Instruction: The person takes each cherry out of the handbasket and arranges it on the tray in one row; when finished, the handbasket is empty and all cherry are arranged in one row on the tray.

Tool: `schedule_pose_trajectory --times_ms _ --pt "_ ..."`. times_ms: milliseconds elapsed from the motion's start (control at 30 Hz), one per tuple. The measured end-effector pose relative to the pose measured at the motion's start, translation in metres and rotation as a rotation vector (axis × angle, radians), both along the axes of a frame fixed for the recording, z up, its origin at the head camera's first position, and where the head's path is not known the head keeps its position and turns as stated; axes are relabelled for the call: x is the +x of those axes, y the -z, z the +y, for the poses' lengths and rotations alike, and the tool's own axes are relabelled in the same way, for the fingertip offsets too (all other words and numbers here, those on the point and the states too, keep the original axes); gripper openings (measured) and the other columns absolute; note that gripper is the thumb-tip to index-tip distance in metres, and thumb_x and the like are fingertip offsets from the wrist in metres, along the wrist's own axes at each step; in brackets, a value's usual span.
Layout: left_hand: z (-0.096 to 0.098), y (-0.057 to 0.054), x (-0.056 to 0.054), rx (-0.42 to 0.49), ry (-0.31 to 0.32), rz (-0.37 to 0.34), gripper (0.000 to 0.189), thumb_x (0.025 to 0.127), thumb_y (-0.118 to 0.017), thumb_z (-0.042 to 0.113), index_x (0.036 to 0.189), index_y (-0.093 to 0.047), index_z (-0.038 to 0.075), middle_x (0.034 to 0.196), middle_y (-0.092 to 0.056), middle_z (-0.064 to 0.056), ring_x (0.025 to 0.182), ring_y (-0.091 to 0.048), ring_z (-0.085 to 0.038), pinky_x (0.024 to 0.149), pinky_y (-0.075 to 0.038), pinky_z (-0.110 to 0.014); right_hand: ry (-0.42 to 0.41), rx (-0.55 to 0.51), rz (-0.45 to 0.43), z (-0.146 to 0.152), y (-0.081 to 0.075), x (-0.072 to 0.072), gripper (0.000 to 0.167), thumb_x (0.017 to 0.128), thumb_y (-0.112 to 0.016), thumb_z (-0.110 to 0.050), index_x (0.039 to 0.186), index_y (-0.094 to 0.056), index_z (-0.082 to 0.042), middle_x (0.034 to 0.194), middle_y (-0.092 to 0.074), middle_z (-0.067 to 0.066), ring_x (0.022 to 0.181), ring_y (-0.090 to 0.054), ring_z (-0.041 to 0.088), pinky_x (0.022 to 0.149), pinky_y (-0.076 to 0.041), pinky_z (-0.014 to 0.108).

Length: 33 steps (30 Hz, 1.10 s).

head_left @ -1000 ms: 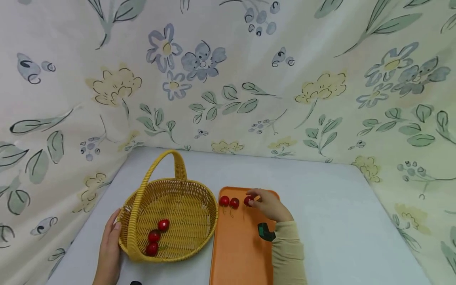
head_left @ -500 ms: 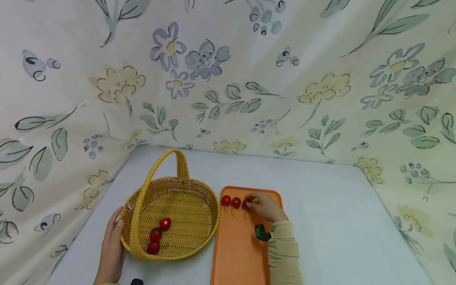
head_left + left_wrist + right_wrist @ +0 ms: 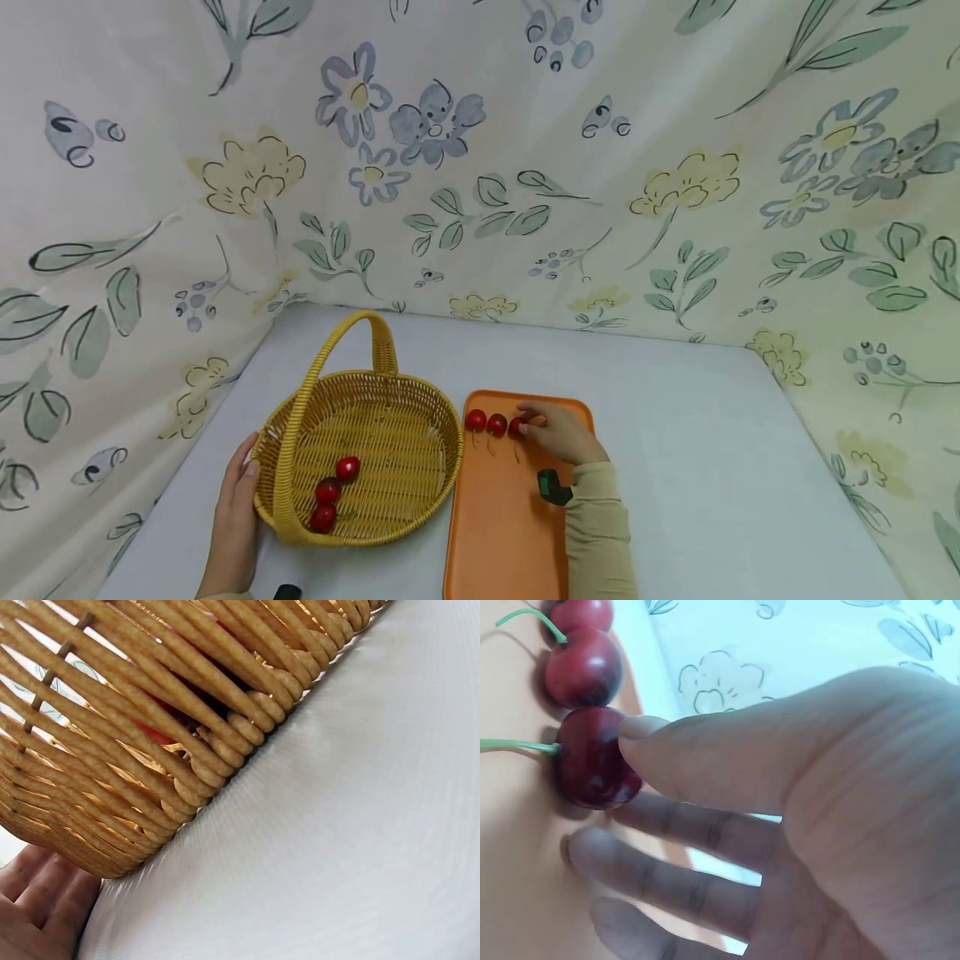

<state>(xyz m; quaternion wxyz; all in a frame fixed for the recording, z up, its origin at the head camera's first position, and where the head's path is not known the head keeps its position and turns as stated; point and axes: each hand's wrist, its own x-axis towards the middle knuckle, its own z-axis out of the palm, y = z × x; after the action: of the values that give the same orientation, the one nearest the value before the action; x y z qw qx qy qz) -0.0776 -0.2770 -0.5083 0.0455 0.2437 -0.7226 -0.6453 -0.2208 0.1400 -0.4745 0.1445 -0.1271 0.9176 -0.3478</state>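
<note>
On the orange tray [image 3: 491, 508], my right hand [image 3: 558, 432] pinches a dark red cherry [image 3: 592, 761] between thumb and index finger, its other fingers spread over the tray. The cherry's green stem points away from the hand. Beside it in a row lie two more cherries, the middle one [image 3: 585, 667] and the end one [image 3: 476, 420]. My left hand [image 3: 236, 508] rests against the outer left side of a yellow wicker basket [image 3: 405, 467], fingers fairly straight in the left wrist view. Inside the basket lie three cherries [image 3: 327, 491] near its left side.
The basket's tall handle [image 3: 306, 392] arches over its left part. Tray and basket stand side by side on a white table [image 3: 697, 450]. A floral cloth [image 3: 480, 167] hangs behind and at the sides. A small black object [image 3: 287, 592] shows at the bottom edge.
My right hand has shifted left with the pinched cherry, closing the gap to the two others in the row. The left hand keeps its place on the basket.
</note>
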Motion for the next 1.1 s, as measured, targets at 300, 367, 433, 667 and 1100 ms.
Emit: schedule_pose_trajectory --times_ms 300,367,433,667,1100 --pt "-0.004 -0.002 0.001 0.014 -0.026 -0.026 0.054 0.099 -0.027 0.059 0.150 -0.017 0.046 0.160 -0.007 0.014 0.143 -0.020 -0.016 0.098 -0.030 -0.005 -0.120 -0.054 0.140 -0.037 -0.054 0.011 0.034 0.096 -0.058 -0.014 0.130 -0.056 -0.008 0.123 -0.060 0.014 0.097 -0.062 0.024 0.075 -0.053 0.037" --pt "-0.005 -0.002 0.001 0.010 -0.027 -0.030 0.053 0.099 -0.026 0.059 0.150 -0.016 0.046 0.160 -0.007 0.012 0.143 -0.021 -0.018 0.097 -0.031 -0.005 -0.232 -0.032 0.174 -0.063 -0.068 0.018 0.033 0.097 -0.056 -0.016 0.130 -0.056 -0.009 0.122 -0.061 0.012 0.096 -0.061 0.021 0.076 -0.052 0.034" --pt "-0.005 -0.003 0.001 0.008 -0.022 -0.017 0.053 0.099 -0.026 0.058 0.150 -0.016 0.046 0.161 -0.008 0.009 0.142 -0.022 -0.021 0.095 -0.033 -0.006 -0.372 0.046 0.210 -0.097 -0.078 0.024 0.034 0.098 -0.055 -0.018 0.131 -0.055 -0.010 0.124 -0.061 0.008 0.102 -0.061 0.018 0.081 -0.051 0.031" --pt "-0.001 -0.002 -0.002 0.003 0.009 0.046 0.055 0.100 -0.028 0.056 0.152 -0.017 0.040 0.160 -0.008 0.011 0.145 -0.016 -0.021 0.114 -0.023 -0.025 -0.748 0.412 0.330 -0.206 -0.081 0.039 0.035 0.092 -0.064 -0.019 0.127 -0.061 -0.022 0.121 -0.063 -0.007 0.110 -0.057 0.006 0.088 -0.047 0.019" --pt "-0.001 -0.001 -0.002 0.022 0.004 0.041 0.056 0.100 -0.028 0.056 0.152 -0.017 0.040 0.161 -0.006 0.010 0.147 -0.009 -0.025 0.116 -0.012 -0.052 -0.870 0.490 0.267 -0.250 -0.053 0.043 0.020 0.087 -0.068 -0.008 0.103 -0.073 -0.018 0.095 -0.069 -0.010 0.083 -0.058 0.003 0.071 -0.044 0.012"
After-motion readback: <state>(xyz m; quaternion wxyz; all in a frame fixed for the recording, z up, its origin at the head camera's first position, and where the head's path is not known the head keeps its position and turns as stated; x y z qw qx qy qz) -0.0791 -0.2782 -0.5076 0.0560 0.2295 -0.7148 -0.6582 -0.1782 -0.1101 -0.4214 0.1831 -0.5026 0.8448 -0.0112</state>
